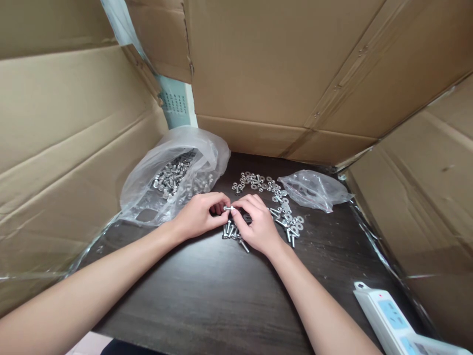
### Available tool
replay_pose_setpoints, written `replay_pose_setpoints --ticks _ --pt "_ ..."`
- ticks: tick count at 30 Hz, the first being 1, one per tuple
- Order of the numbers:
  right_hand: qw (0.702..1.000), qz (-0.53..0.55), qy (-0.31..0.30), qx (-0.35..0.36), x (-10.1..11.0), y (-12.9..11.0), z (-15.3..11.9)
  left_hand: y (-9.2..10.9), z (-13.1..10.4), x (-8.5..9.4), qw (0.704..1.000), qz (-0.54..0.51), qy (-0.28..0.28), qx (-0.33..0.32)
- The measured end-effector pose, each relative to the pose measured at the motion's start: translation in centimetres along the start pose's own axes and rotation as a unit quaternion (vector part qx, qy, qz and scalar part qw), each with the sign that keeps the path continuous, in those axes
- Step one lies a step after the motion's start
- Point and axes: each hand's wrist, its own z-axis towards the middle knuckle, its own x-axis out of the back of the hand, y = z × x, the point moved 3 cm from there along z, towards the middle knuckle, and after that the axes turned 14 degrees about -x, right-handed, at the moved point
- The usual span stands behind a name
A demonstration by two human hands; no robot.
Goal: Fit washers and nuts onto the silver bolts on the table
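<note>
Between the fingertips of both hands lies a small silver bolt [228, 208], held level over the dark table. My left hand [203, 214] pinches its left end. At the other end, my right hand [256, 222] grips with thumb and forefinger; a nut or washer seems to sit there, though the fingertips partly cover it. Below the hands, several loose bolts [231, 230] rest on the tabletop, and one bolt [244, 246] points toward me. To the right of my right hand spreads a scatter of washers [297, 224], nuts and more bolts [290, 237].
An open clear plastic bag [129, 190] full of bolts stands at the back left. A flatter plastic bag [314, 190] lies at the back right. Cardboard walls [281, 64] enclose the dark table [207, 301]. A white power strip [388, 315] sits at the front right.
</note>
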Motion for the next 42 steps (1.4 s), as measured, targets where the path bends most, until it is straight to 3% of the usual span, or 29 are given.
replay_pose_setpoints --ticks 13,42 --pt "1.0 0.013 0.023 0.002 0.22 -0.19 -0.06 -0.06 -0.01 0.0 1.0 -0.013 0.013 0.006" --pt "1.0 -0.004 0.0 -0.002 0.03 -0.02 0.04 0.0 -0.09 0.01 1.0 0.015 0.004 -0.015"
